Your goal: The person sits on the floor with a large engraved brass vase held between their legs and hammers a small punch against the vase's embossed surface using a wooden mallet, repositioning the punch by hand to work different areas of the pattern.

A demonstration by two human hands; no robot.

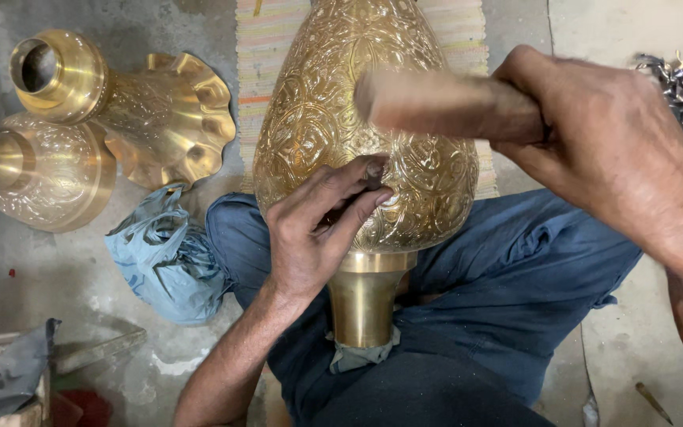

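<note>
Brass vase (357, 111) on lap, concrete floor (57, 277), L hand (314, 229) pinching small tool, R hand (602, 142) gripping wood mallet (444, 103)

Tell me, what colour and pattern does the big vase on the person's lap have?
Golden brass, its body covered in embossed floral scrollwork, on the vase; the neck is plain. The head view shows it.

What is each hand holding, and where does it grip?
The right hand grips a blurred wooden handle at one end. The left hand pinches a small tool, mostly hidden, against the engraved brass vase lying across the lap.
</note>
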